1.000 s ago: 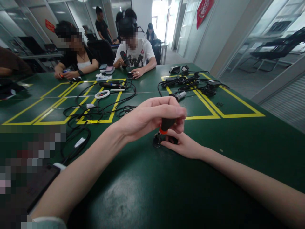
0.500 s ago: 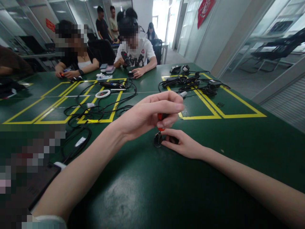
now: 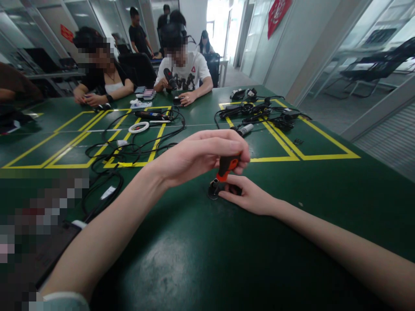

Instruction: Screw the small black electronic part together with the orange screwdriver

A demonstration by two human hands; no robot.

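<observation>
My left hand (image 3: 207,150) is closed around the black and orange handle of a screwdriver (image 3: 228,167), which it holds from above, slightly tilted. The tool's lower end meets a small dark round part (image 3: 213,192) standing on the green table. Low on the right side of that part, my right hand (image 3: 249,194) pinches it against the tabletop with thumb and fingers. A black piece shows between those fingers; whether it belongs to the round part I cannot tell. The screwdriver's tip is too small to make out.
Black cables (image 3: 119,149) lie coiled on the left, near a white tape roll (image 3: 138,127). More black cables (image 3: 259,110) and a grey cylindrical item (image 3: 245,129) lie beyond my hands. Yellow tape (image 3: 274,160) marks the green table (image 3: 259,255). Across it, a co-worker (image 3: 183,69) holds a power tool.
My left hand has turned on the screwdriver and its fingers have shifted, so more of the handle shows. My right hand stays at the round part.
</observation>
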